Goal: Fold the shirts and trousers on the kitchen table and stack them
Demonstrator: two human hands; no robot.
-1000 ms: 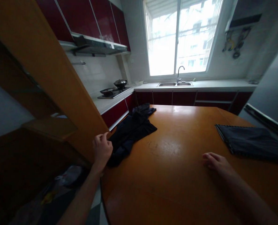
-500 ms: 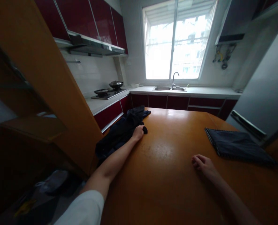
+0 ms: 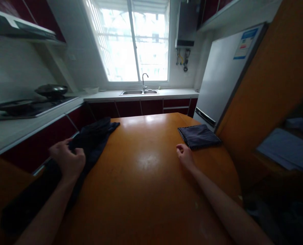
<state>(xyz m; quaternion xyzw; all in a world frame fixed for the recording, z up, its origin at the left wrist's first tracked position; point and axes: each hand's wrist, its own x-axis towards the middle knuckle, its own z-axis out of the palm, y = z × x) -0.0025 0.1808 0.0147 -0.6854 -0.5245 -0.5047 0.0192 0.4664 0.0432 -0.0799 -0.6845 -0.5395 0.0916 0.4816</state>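
Observation:
Dark, crumpled clothing lies along the left side of the wooden table; its exact kind is hard to tell. Over this clothing is my left hand, thumb and fingers apart, with dark cloth visible between them and no grip on it that I can see. To the right, a dark folded piece of cloth with a striped-looking edge lies flat on the tabletop. My right hand is just in front of its near left corner, fingers curled in and holding nothing visible.
Beyond the table, a counter holds a double sink below the window. A stove with a pan is at left. The fridge and a wooden panel border the right, where pale folded cloth lies on a shelf.
My view has turned right. My left hand has come off the clothing's edge and opened over the pile, which lies more stretched out. My right hand is closer to the folded cloth.

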